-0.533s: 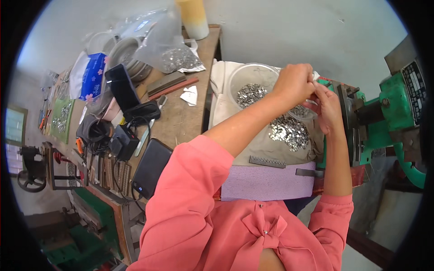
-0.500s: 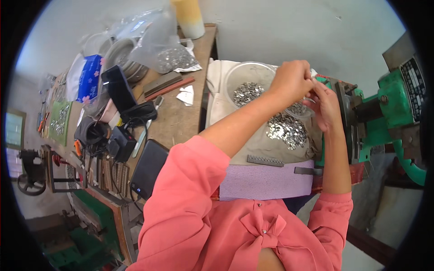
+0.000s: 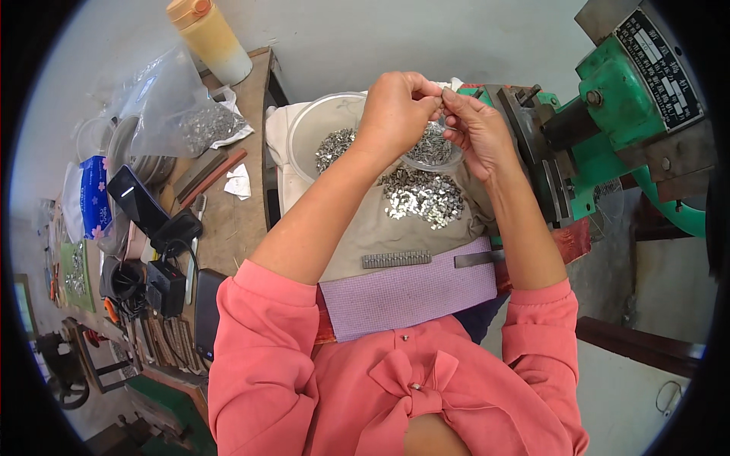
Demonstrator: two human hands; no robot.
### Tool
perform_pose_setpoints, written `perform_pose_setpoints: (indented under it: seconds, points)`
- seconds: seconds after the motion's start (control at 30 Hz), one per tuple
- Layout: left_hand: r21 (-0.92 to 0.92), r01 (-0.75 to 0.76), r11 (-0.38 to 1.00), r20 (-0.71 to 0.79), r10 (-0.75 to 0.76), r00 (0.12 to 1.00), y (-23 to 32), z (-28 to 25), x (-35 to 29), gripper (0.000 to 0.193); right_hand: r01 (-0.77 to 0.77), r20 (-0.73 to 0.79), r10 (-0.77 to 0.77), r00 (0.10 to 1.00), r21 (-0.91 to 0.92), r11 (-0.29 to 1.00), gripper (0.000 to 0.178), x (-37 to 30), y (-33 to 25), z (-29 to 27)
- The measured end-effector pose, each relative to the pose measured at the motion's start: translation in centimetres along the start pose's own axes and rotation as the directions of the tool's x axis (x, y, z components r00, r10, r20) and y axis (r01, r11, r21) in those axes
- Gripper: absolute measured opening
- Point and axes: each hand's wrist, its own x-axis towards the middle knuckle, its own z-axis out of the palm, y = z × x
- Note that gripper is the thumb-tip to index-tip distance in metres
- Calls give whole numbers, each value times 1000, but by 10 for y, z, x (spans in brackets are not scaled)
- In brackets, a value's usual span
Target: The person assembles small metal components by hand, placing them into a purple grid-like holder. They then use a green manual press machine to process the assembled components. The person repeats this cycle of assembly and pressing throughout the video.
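My left hand and my right hand meet fingertip to fingertip at the far side of the work surface. Both are closed in a pinch, and whatever lies between the fingertips is too small to make out. Below them, a small clear bowl holds small grey metal pieces. A larger clear tub, partly hidden by my left hand and forearm, contains shiny metal pieces. Nearer to me, a loose pile of small shiny metal pieces lies on beige cloth. A ridged metal strip rests at the cloth's near edge.
A green machine stands close on the right. A flat dark bar lies over a purple mat before me. The wooden bench at left carries a bottle, a phone and a plastic bag.
The whole view has swung, so the bench and trays appear further left and more of the green machine shows. My hands stay together at the fingertips above the containers.
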Motion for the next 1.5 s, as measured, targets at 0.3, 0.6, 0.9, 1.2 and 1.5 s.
perform_pose_setpoints:
  seconds: [0.3,0.6,0.9,1.2,1.5]
  points:
    - [545,-134,828,8,155,988,4,-4,-21,24,107,-16,-116,993,-277,955,21,-4,2,1]
    - [347,-319,882,-35,352,935,18,-16,-117,25,156,94,-132,987,-344,926,16,-47,-4,9]
    - [489,-113,865,30,112,993,-24,-31,-212,38,506,422,-280,862,-712,487,10,-111,67,8]
    - [624,-155,766,136,89,987,-42,-31,-216,35,673,631,-351,691,-739,-4,11,-121,80,19]
    - [603,-116,790,111,60,992,-44,-39,-233,35,629,563,-367,740,-773,83,12,-121,79,23]
